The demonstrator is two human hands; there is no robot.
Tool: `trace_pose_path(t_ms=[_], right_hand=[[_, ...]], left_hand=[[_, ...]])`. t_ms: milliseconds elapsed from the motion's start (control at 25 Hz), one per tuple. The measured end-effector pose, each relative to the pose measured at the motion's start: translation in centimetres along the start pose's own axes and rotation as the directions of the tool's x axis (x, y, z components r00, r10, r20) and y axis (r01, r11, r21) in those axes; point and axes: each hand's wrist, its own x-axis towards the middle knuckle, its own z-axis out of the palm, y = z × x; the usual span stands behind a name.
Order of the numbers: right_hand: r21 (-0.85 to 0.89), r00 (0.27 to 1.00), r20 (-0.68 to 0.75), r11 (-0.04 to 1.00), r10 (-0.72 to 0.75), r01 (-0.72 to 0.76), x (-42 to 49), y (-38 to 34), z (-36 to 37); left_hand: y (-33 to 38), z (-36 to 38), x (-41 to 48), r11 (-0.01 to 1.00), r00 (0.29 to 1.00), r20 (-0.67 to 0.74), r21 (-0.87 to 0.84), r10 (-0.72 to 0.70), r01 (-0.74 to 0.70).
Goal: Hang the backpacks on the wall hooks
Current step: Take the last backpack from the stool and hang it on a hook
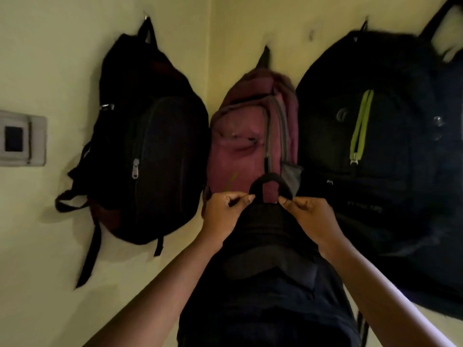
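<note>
I hold a black backpack (268,266) up in front of me by its top carry loop (270,183). My left hand (223,214) pinches the loop's left end and my right hand (310,216) pinches its right end. Three backpacks hang on hooks on the yellow wall: a black one (150,146) at the left, a maroon one (248,136) in the corner, and a large black one with a lime zip (363,146) at the right. The held loop sits in front of the maroon bag's lower part. A small bare hook (311,34) shows between the maroon and large black bags.
A grey switch plate (22,137) is on the left wall. Another dark bag (451,71) hangs at the far right edge. Loose straps (87,259) dangle under the left black backpack. The two walls meet in a corner behind the maroon bag.
</note>
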Motion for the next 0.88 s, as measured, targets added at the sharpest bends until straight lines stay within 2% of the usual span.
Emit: trace_pose_path(t_ms=[160, 280, 480, 680, 880], right_hand=[[-0.072, 0.988, -0.147, 0.997, -0.038, 0.028, 2.4, -4.7, -0.1], [-0.163, 0.972, -0.205, 0.983, -0.117, 0.084, 4.6, -8.5, -1.0], [-0.337, 0.931, -0.282, 0.933, -0.232, 0.130, 10.2, -13.6, -3.8], [-0.542, 0.879, -0.326, 0.830, -0.349, 0.129, 18.2, -16.2, -7.0], [-0.651, 0.820, -0.374, 0.752, -0.433, 0.101, 25.8, -16.2, -9.3]], left_hand=[[2.3, -1.1, 5.4, 0.988, 0.995, 0.058, -0.129, 0.086, -0.078], [4.9, -1.2, 9.0, 0.964, 0.983, 0.098, -0.235, 0.155, -0.128], [9.4, 0.4, 15.6, 0.932, 0.963, 0.072, -0.278, 0.259, -0.230], [12.8, 3.8, 23.3, 0.914, 0.928, -0.075, -0.159, 0.365, -0.373], [14.2, 7.5, 29.6, 0.902, 0.915, -0.087, -0.157, 0.394, -0.403]])
